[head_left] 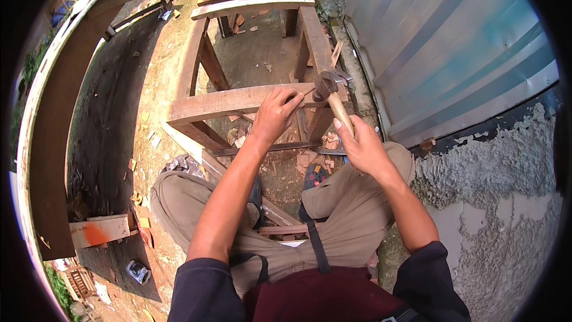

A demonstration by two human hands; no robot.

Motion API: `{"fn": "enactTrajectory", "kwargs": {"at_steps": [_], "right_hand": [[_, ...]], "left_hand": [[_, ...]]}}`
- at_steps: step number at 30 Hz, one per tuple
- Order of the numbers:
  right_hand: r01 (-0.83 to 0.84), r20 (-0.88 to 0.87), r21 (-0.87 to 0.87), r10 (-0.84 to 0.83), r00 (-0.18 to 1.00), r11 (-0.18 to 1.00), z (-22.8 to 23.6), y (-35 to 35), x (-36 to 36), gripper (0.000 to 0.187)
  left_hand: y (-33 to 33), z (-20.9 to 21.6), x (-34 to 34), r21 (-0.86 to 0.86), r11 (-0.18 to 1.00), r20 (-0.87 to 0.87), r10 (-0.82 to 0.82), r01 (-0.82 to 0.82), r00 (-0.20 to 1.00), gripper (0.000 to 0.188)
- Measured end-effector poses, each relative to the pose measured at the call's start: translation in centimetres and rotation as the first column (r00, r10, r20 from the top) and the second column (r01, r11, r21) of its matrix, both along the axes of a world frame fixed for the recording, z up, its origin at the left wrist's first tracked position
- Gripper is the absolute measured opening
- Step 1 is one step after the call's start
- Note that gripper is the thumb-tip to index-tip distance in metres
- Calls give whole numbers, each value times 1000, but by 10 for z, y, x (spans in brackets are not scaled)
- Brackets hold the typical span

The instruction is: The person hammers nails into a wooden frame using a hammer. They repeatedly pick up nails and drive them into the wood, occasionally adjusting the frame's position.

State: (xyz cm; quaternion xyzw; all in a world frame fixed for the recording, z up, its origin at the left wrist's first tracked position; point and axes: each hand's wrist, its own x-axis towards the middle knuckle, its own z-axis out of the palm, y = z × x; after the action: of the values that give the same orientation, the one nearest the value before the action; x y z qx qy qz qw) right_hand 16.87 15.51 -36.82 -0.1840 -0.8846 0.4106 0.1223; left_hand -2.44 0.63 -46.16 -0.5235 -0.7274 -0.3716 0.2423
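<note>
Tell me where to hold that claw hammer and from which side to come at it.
Take the claw hammer low on its wooden handle, as the right hand does now, coming from below, from your own side. The handle slants down toward you, and the metal head sits at the far end over the wooden frame.

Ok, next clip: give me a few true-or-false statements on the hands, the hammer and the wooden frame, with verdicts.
1. The right hand grips a wooden-handled hammer. True.
2. The left hand rests on the person's knee. False: its fingers are on the front rail of the wooden frame.
3. The hammer head is beside the left fingertips, at the rail. True.
4. The frame stands on a tiled indoor floor. False: it stands on bare ground strewn with wood chips.
5. Corrugated metal sheet lies right of the frame. True.
</note>
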Motion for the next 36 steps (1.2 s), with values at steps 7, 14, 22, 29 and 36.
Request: {"fn": "enactTrajectory", "kwargs": {"at_steps": [7,14,22,29,36], "right_hand": [[15,-111,-140,-31,993,990,33,4,-6,36],[107,-164,-544,-231,959,833,-57,0,1,35],[193,-138,-615,-346,928,764,-72,2,13,37],[203,-124,-629,-355,927,751,-79,1,16,36],[200,-113,-609,-334,936,767,-83,1,11,37]], "left_hand": [[2,-2,9,74,996,194,26,-41,981,23],[7,3,17,79,992,362,67,-102,930,17],[4,24,-1,-99,991,437,124,-90,891,19],[6,36,-6,-73,994,622,113,-86,775,23],[-8,33,-11,-168,986,401,73,-5,913,22]]}}
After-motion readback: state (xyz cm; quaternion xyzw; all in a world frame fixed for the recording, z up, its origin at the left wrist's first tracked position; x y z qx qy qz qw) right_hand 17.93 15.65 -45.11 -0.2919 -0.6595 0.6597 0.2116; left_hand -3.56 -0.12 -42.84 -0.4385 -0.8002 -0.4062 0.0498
